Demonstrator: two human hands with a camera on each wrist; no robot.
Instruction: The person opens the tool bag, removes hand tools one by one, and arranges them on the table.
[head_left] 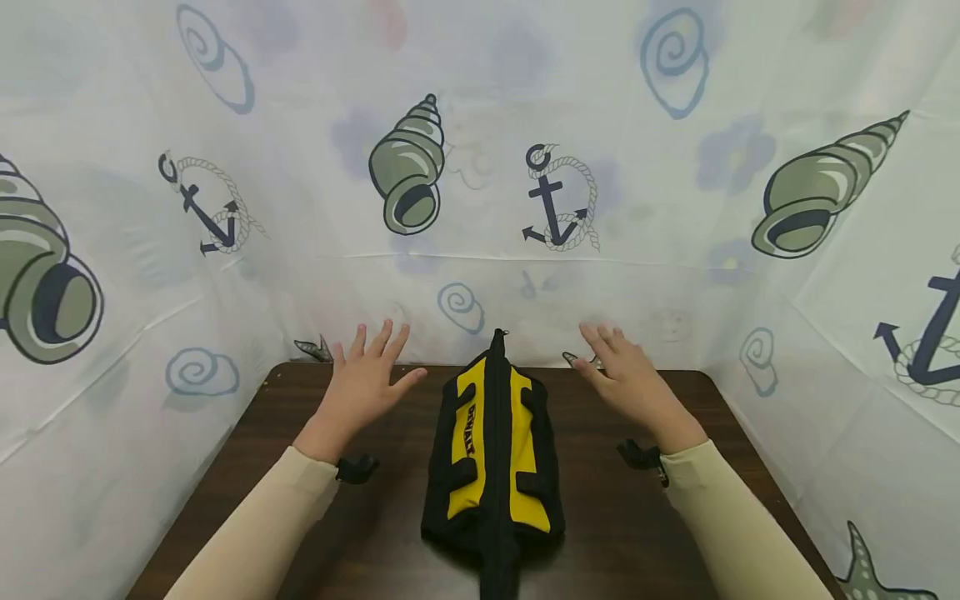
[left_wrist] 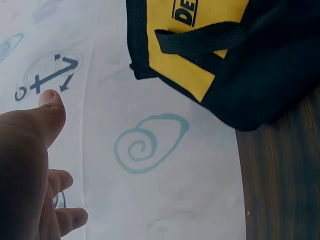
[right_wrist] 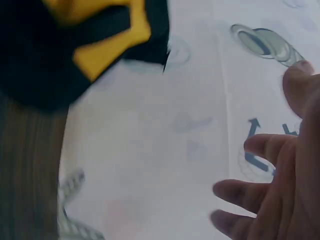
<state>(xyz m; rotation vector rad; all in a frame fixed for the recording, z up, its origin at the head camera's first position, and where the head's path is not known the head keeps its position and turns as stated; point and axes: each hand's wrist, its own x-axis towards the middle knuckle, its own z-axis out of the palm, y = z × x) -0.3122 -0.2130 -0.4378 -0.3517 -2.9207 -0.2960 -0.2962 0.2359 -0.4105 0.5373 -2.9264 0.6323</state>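
Observation:
A yellow and black zippered tool bag (head_left: 498,450) with DEWALT lettering stands on the dark wooden table, its long zipper running front to back. To its left my left hand (head_left: 367,387) is held up with fingers spread, touching nothing. On the other side my right hand (head_left: 633,387) is raised too, fingers extended and apart from the bag. In the left wrist view the bag (left_wrist: 185,70) shows a black strap loop on its yellow panel. The right wrist view shows part of the bag (right_wrist: 115,45), blurred, and the right hand (right_wrist: 280,185) with nothing in it.
The brown wood-grain table (head_left: 622,533) has rounded far corners. White cloth (head_left: 487,308) printed with shells and anchors encloses it at the back and both sides. A dark strap with a small device sits on each wrist, the left device (head_left: 357,468) near the table's surface.

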